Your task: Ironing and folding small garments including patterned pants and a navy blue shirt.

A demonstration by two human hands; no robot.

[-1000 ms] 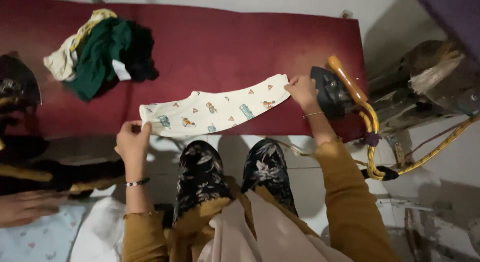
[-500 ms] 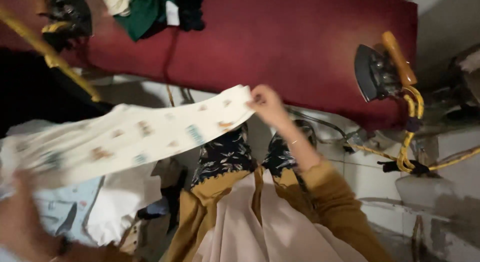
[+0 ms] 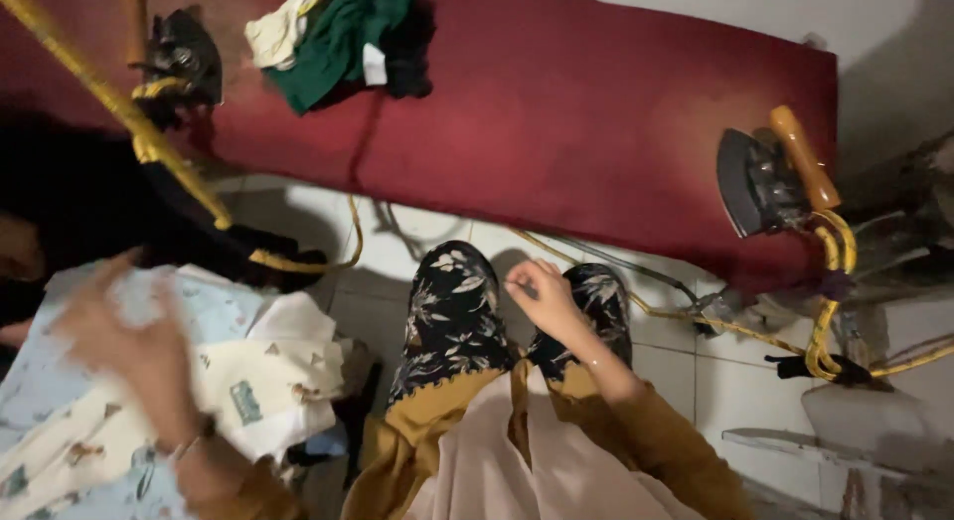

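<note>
Red padded board [image 3: 596, 132]; left hand [image 3: 129, 341] on cream printed garment [image 3: 258, 381].

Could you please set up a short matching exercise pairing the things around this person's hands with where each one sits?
Things:
1. left hand
2. right hand
3. iron with the orange handle
4. green garment

Places:
A. right end of the red board
B. over the patterned knees, holding nothing
C. far side of the board, in a heap
D. on the printed cream cloth at the left

Pairs: 1-D, 2-B, 3-A, 4-C
</note>
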